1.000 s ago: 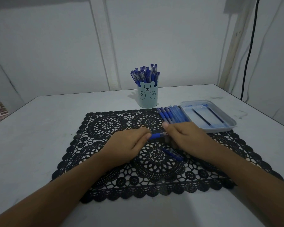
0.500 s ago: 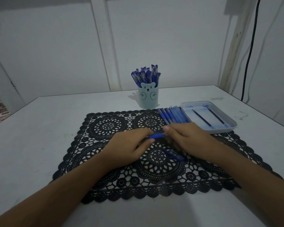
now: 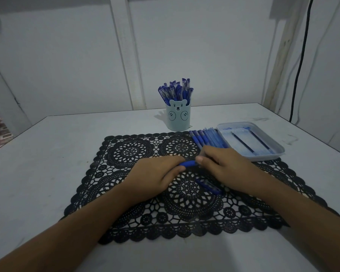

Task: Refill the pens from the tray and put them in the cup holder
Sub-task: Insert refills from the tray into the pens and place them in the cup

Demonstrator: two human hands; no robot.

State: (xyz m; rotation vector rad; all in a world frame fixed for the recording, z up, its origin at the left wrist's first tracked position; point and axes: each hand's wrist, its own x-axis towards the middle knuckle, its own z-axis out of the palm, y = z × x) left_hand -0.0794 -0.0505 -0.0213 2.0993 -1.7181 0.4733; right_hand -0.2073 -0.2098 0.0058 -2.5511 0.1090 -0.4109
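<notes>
The left hand [image 3: 155, 173] and the right hand [image 3: 224, 165] meet low over the middle of the black lace mat [image 3: 126, 154]. Each has its fingers curled round one end of a blue pen [image 3: 187, 163], which is held level between them. Only the pen's short blue middle section shows. The left thumb and fingers pinch one side of it, and the right thumb closes on the other. The rest of the barrel is hidden inside the right hand.

Just beneath the right hand, a short blue pen piece [image 3: 208, 186] lies slanted on the mat. Which part of a pen it is cannot be told.

Beyond the right hand's knuckles, a row of pens [image 3: 208, 137] lies side by side at the mat's far edge, touching the left wall of the pale tray [image 3: 267, 158]. Two thin dark refills [image 3: 242, 143] lie apart from each other in the tray, both angled the same way.

The cup holder [image 3: 178, 119], light blue with a bear face, stands upright on the grey table [image 3: 47, 154] just behind the row. It is packed with capped blue pens [image 3: 176, 91].

A black cable [image 3: 300, 61] hangs down the white wall [image 3: 67, 65] at the far right.
</notes>
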